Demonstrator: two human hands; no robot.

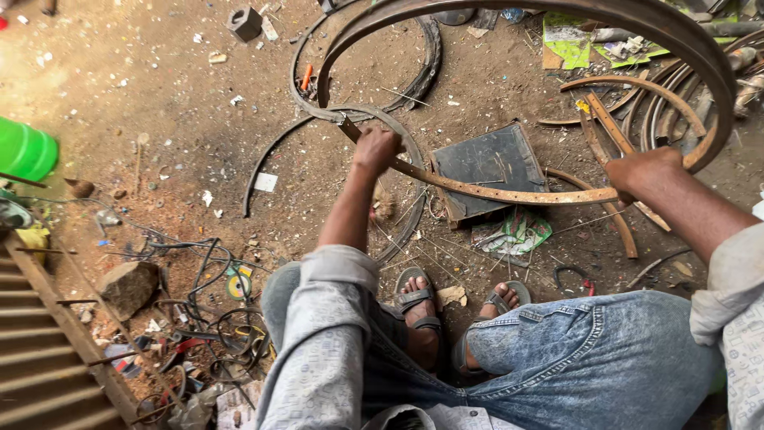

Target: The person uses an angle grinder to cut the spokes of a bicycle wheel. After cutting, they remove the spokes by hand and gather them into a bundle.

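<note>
the rusty brown metal wheel rim (557,16), cut open so it no longer closes into a hoop, is up in front of me, arcing from my left fist over the top of the view and down to my right. my left hand (376,150) is clenched tight around the cut end, where a flat rusted strip juts out; my right hand (641,169) is wrapped around the other part of the rim low on the right, fingers closed over the metal. a straightened stretch of the same rim runs between the two fists, above my knees.

as i judge it, i am in the middle of bending or pulling this rim open, both grips braced against each other. the next move, i reckon, calls for steady opposing force from both arms and firm fists, since a sprung rusty edge could snap back or slip through my palms.

below the rim lies a dark flat square metal plate (489,163) on the dirt floor (175,135), with a crumpled green-and-white printed wrapper (517,232) just beside it. more curved rusted rim pieces (637,103) are piled at the right, and a thin dark tyre band (358,95) lies beyond my left hand. my sandalled feet (458,306) sit between my blue denim knees. to the left there is a grey stone (127,285), a tangle of dark wires (215,318), a corrugated rusty metal sheet (40,350) and a bright green plastic container (25,150).
</note>
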